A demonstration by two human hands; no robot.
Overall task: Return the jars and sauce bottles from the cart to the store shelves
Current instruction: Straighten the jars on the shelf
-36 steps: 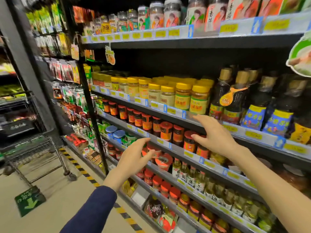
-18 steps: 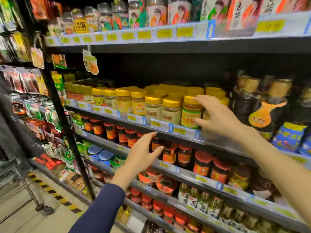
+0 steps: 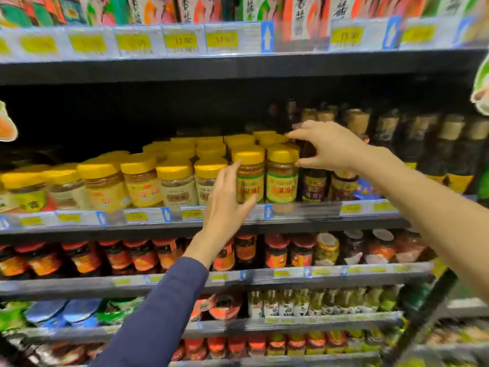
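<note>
While the shelf point(image 3: 79, 230) carries yellow-lidded jars point(image 3: 140, 181) beside dark sauce bottles point(image 3: 455, 154), my hands hold nothing. My left hand point(image 3: 227, 202) lies straight-fingered against the front green-labelled jar point(image 3: 251, 178). My right hand point(image 3: 328, 149) hovers by the neighbouring jar point(image 3: 281, 181), fingers spread apart.

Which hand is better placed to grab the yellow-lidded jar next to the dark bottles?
Probably the right hand: its thumb and forefinger are spread right beside that jar. The left hand is in front of the neighbouring jar.
</note>
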